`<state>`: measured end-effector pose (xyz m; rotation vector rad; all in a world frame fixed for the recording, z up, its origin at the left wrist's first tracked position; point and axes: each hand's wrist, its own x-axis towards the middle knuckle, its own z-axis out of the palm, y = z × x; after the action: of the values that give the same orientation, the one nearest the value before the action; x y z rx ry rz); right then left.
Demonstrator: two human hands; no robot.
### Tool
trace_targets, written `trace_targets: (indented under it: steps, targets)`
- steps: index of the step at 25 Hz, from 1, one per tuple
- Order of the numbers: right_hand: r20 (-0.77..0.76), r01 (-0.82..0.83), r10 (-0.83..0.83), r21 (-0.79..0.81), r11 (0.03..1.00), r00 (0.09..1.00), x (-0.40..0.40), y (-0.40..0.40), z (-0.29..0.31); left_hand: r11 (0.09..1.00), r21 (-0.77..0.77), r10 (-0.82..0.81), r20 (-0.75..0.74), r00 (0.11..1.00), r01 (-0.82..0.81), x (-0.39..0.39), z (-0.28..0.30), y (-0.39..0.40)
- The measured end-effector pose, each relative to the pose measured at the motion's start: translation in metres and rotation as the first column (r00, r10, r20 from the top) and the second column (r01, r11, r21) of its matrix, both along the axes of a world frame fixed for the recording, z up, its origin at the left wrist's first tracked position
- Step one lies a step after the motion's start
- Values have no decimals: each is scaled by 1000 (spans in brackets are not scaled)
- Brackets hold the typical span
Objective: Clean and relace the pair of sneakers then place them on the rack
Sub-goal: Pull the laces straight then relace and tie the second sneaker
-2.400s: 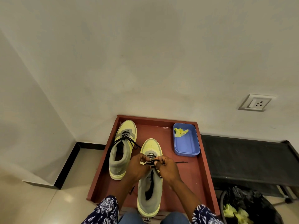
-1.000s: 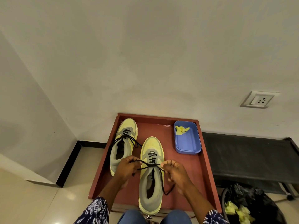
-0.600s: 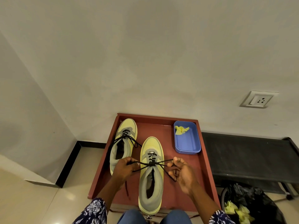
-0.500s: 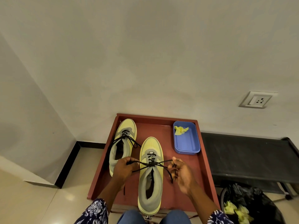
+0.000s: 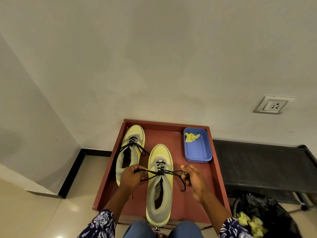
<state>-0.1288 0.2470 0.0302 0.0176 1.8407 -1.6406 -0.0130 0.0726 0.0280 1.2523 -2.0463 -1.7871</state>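
Head view: lace (image 5: 160, 172) stretched between both hands' grips.

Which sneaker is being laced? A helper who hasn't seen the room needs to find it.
Look at the red-brown tray on the floor against the wall. Two yellow-and-grey sneakers lie in it; it is the nearer sneaker, in the middle. Unlike the far sneaker, its black lace is pulled sideways by both hands.
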Motion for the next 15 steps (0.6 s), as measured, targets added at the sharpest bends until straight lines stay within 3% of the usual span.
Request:
trace_targets:
  steps: [4,7,11,15]
  targets:
    - [15,89,-88,-20,996,996,-3,-1,0,999,-35,-5,12,1000,6,0,-2,0]
    - [-99,73,-69,36,997,993,-3,-6,-2,998,-60,-5,26,1000,7,1,-4,1]
    - [-386,-38,132,240,970,913,-6,-6,-13,997,-74,29,38,999,-26,-2,-5,3]
    - [-554,-143,353,387,911,754,-5,-1,-16,994,-97,54,46,998,-49,-3,-8,4]
